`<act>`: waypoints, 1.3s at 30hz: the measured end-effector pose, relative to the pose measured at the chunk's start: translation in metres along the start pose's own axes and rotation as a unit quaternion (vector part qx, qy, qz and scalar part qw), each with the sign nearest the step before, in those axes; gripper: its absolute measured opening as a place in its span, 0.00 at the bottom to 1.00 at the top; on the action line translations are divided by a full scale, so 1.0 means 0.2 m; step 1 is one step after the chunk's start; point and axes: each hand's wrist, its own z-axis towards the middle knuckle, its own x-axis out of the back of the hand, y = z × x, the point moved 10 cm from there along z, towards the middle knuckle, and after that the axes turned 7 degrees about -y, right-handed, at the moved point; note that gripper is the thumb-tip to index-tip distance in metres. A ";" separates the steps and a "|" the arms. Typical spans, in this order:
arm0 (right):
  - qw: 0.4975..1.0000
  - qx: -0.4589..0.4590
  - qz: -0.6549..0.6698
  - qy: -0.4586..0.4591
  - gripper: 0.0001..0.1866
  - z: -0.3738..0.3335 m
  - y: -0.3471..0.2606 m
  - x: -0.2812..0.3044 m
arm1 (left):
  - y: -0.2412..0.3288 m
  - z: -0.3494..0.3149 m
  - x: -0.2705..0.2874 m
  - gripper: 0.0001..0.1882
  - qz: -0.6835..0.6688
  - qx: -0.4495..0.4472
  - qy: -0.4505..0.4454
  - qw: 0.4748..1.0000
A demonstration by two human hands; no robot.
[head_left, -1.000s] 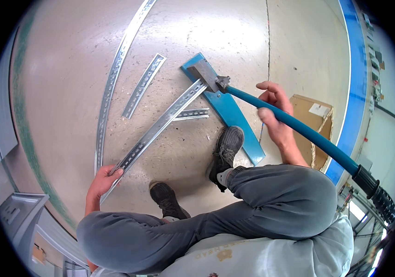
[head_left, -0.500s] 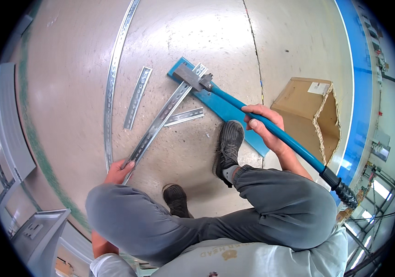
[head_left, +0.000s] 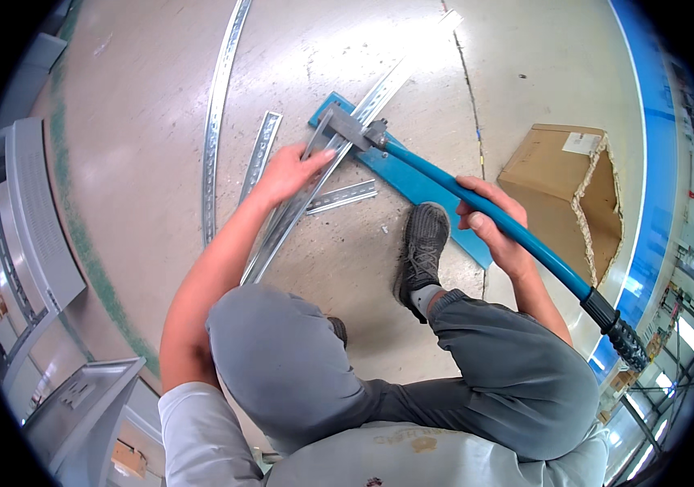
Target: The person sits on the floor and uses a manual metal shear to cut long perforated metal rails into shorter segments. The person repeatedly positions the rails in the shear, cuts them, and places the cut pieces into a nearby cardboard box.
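A rail cutter's grey head (head_left: 345, 130) stands on a long blue base plate (head_left: 420, 191) on the floor. Through the head runs a slotted metal rail (head_left: 383, 88), sticking out past its far side. My left hand (head_left: 294, 172) is closed round the rail just on the near side of the head; its fingers are partly hidden and there is some blur. My right hand (head_left: 500, 223) wraps the blue lever handle (head_left: 542, 258), which slants down to a black grip at the right. Beside the plate rests my right shoe (head_left: 424, 243).
A long slotted rail (head_left: 215, 122) lies to the left, with a shorter piece (head_left: 261, 150) beside it and another short piece (head_left: 343, 196) near the plate. An open cardboard box (head_left: 554, 174) stands at the right. Grey metal cabinets (head_left: 43, 215) line the left.
My left hand has moved forward along the rail to near the cutter head. The rail has slid farther through the head. My right hand stays on the handle.
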 end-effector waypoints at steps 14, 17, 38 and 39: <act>0.936 -0.236 0.159 -0.206 0.29 0.06 0.53 -0.56 | 0.02 -0.46 0.03 0.30 0.160 -0.101 0.088 0.978; 0.927 -0.243 0.182 -0.221 0.29 0.22 0.52 -0.68 | 0.04 -0.47 -0.02 0.32 0.270 -0.099 0.122 0.950; 0.882 -0.338 0.237 -0.228 0.20 0.56 0.64 -1.13 | -0.31 -0.72 -0.08 0.36 0.317 -0.085 0.204 0.922; 0.879 -0.344 0.234 -0.235 0.20 0.55 0.65 -1.15 | -0.34 -0.76 -0.08 0.36 0.311 -0.077 0.204 0.925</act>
